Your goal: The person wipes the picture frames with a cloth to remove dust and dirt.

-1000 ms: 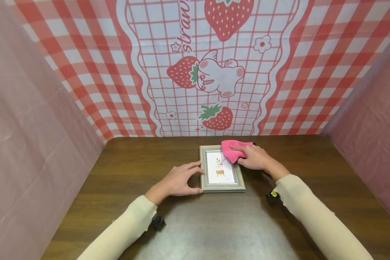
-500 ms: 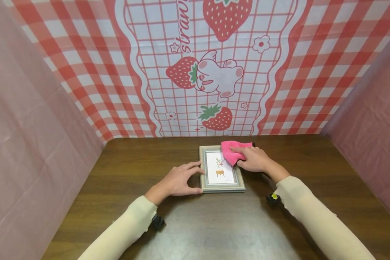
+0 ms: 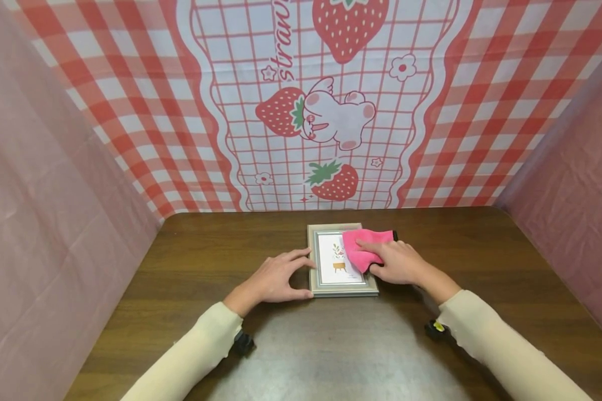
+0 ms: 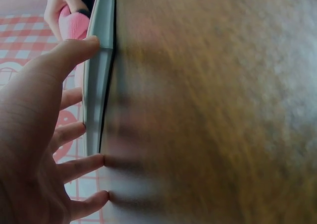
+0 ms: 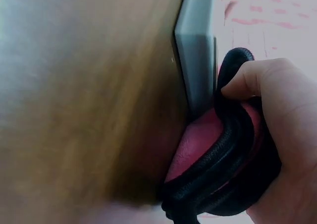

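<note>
A picture frame (image 3: 345, 290) with a plant-in-pot print lies flat on the table. My left hand (image 3: 273, 279) rests at its left side, fingers spread. In the left wrist view the thumb and some fingers touch the frame's edge (image 4: 101, 78), while two lower fingertips reach the tabletop. With my right hand (image 3: 400, 263) I hold a pink cloth (image 3: 362, 248) against the right part of the glass and border, covering some of the print. The right wrist view shows the cloth's black edging (image 5: 218, 157) bunched under the thumb, beside the frame's corner.
The brown wooden table (image 3: 221, 234) meets a red-and-white checked strawberry backdrop (image 3: 331, 125) behind the frame. Plain pink curtains (image 3: 45, 211) hang on both sides. A small black camera (image 3: 243, 342) sits under each cuff.
My right hand has brought the pink cloth down the frame's right side, toward me, baring the top right corner. The left hand and the picture frame stay in place.
</note>
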### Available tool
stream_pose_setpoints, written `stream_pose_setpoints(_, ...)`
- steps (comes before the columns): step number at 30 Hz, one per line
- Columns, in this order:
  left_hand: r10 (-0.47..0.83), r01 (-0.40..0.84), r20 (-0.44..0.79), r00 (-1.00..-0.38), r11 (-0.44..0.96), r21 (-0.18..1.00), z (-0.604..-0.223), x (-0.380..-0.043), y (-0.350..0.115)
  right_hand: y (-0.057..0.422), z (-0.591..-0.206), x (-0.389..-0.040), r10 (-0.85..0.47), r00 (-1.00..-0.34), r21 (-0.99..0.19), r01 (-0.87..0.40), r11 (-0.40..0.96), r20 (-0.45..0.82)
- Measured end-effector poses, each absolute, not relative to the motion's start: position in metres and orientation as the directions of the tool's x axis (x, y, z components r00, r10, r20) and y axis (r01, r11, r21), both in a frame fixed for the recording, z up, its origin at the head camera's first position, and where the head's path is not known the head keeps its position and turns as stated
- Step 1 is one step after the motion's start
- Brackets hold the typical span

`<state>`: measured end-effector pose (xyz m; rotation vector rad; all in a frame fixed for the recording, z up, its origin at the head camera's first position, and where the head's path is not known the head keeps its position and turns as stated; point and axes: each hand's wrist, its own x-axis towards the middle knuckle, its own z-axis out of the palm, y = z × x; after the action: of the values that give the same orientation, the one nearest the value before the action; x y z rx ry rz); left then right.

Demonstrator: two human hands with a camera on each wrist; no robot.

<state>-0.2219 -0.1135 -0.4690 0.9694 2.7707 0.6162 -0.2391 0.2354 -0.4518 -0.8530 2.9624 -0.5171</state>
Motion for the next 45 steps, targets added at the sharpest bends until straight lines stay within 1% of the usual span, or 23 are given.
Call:
stream_pose_setpoints(10,0.616,0.555,-0.002,-0.787,0.710,0.433,-0.470,-0.223,-0.114,0.236,-0.451,-0.202,-0.541,-0.836,-0.289,-0.542,0.789,0.092)
stream_pose_setpoints(16,0.614,0.555,0.001,-0.790,0.713,0.429,-0.470,-0.222,-0.115,0.235,-0.451,-0.185,-0.559,-0.823,-0.270,-0.564,0.780,0.102)
stream_pose_setpoints(19,0.613,0.554,0.000,-0.790,0.713,0.430,-0.470,-0.222,-0.115,0.234,-0.452,-0.179,-0.577,-0.811,-0.242,-0.582,0.776,0.099)
stream_pose_setpoints(24,0.613,0.551,-0.002,-0.790,0.712,0.436,-0.470,-0.222,-0.115,0.234,-0.454,-0.176,-0.608,-0.786,-0.151,-0.618,0.771,0.114)
stream_pose_setpoints(33,0.623,0.566,0.002,-0.782,0.709,0.421,-0.470,-0.223,-0.115,0.235,-0.453,-0.180,-0.649,-0.753,-0.075,-0.658,0.750,0.108)
stream_pose_setpoints(37,0.627,0.569,-0.003,-0.779,0.709,0.417,-0.471,-0.224,-0.115,0.238,-0.452,-0.181,-0.658,-0.745,-0.072,-0.666,0.742,0.114)
stream_pose_setpoints(45,0.627,0.564,-0.016,-0.779,0.711,0.419,-0.470,-0.223,-0.115,0.246,-0.445,-0.181,-0.622,-0.762,-0.120,-0.644,0.755,0.180)
